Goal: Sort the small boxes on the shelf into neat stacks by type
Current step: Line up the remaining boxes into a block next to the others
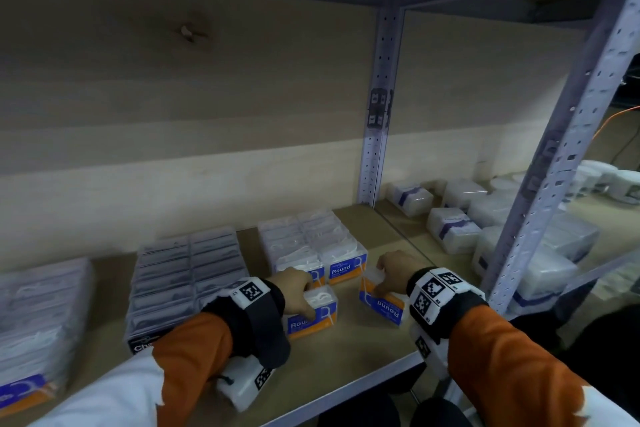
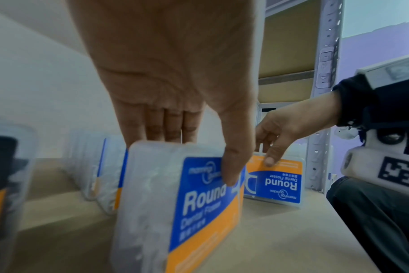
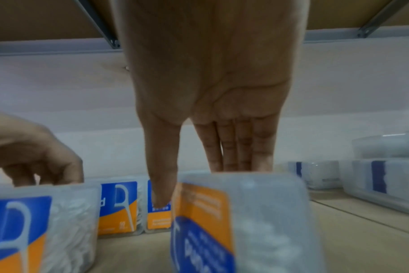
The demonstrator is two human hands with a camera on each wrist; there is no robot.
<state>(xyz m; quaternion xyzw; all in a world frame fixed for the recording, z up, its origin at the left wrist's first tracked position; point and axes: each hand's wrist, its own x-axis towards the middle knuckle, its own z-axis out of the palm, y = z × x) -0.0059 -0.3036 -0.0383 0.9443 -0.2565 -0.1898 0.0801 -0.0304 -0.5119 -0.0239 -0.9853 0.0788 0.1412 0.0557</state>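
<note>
A clear plastic dental-flosser box with a blue-and-orange "Round" label (image 1: pixel 313 314) is pinched between thumb and fingers of the left hand (image 1: pixel 292 288), upright on the wooden shelf board (image 1: pixel 346 367). A 2nd identical box, label inverted (image 1: pixel 381 300), is gripped likewise by the right hand (image 1: pixel 393 270). Just beyond both hands, 2 rows of matching boxes (image 1: pixel 311 246) are stood. If the inverted box is added unturned, the row's neatness would likely be spoiled; the smooth plastic could slip.

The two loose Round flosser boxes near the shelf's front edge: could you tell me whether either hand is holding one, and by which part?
Both. The left hand grips one box by its top, thumb on the label; the right hand grips the upside-down box likewise.
</note>
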